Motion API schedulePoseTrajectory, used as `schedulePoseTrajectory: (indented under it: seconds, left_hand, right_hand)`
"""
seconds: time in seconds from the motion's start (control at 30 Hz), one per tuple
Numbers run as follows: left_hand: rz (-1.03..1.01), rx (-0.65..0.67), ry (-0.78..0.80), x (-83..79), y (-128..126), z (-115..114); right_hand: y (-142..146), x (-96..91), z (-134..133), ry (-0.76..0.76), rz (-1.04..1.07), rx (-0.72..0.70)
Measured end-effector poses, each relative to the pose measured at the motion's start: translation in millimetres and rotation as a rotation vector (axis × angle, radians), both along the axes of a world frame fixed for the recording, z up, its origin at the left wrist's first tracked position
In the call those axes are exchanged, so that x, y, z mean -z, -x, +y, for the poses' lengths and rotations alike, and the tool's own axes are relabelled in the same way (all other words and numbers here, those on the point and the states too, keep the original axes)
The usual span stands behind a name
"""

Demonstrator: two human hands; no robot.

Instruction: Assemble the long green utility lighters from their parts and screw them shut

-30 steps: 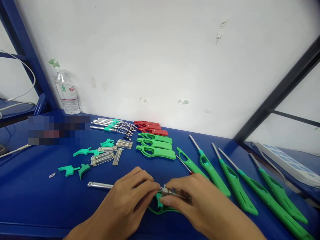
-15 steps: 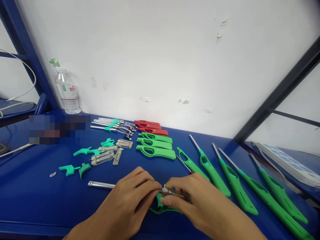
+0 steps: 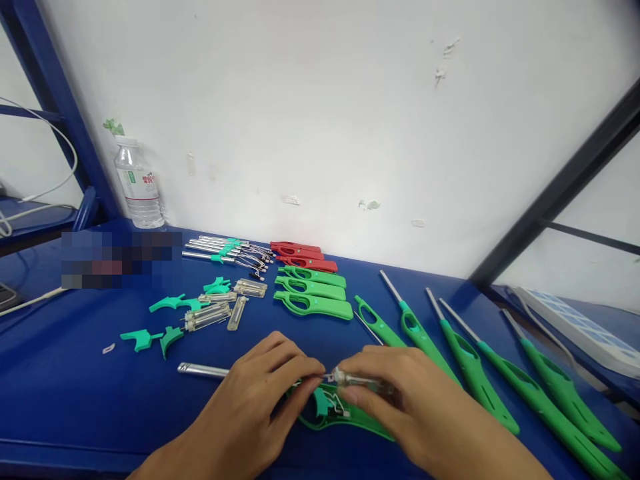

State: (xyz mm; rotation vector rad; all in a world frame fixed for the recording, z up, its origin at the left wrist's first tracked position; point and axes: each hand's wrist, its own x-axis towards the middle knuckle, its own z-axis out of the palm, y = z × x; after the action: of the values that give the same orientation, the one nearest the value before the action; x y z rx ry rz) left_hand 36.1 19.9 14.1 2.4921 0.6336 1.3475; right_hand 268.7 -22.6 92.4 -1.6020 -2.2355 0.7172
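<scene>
My left hand [image 3: 260, 393] and my right hand [image 3: 400, 400] meet at the near edge of the blue table [image 3: 60, 393]. My right hand pinches a clear plastic fuel tank [image 3: 357, 382] just above an open green lighter shell [image 3: 345, 417] that lies on the table. The fingertips of my left hand are closed on the tank's left end, where thin wires run. A silver metal tube [image 3: 203, 370] pokes out to the left from under my left hand.
Several finished green lighters [image 3: 470, 360] lie in a row at the right. Green shells [image 3: 313, 293] and red shells [image 3: 297, 257] sit in the middle, with teal triggers [image 3: 170, 303], clear tanks [image 3: 207, 315] and metal tubes [image 3: 220, 248] to the left. A water bottle [image 3: 137, 187] stands by the wall.
My right hand has lifted the clear tank slightly to the right, and more of the green shell with its teal part now shows beneath. My left hand has barely moved.
</scene>
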Motion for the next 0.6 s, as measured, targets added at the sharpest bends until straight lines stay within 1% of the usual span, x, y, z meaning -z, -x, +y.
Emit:
schedulePoseTrajectory:
  seconds: [0.23, 0.43, 0.6]
  left_hand:
    - [0.005, -0.004, -0.017, -0.6, 0.1, 2.7]
    - [0.007, 0.033, -0.013, -0.8, 1.5, 1.2]
    - [0.017, 0.055, -0.01, 0.3, 3.1, 1.0]
  right_hand:
    - [4.4, -1.7, 0.0, 0.009, -0.07, -0.011]
    - [5.6, 0.9, -2.3, 0.001, -0.052, -0.013]
    - [9.0, -2.7, -1.9, 0.019, -0.108, -0.018]
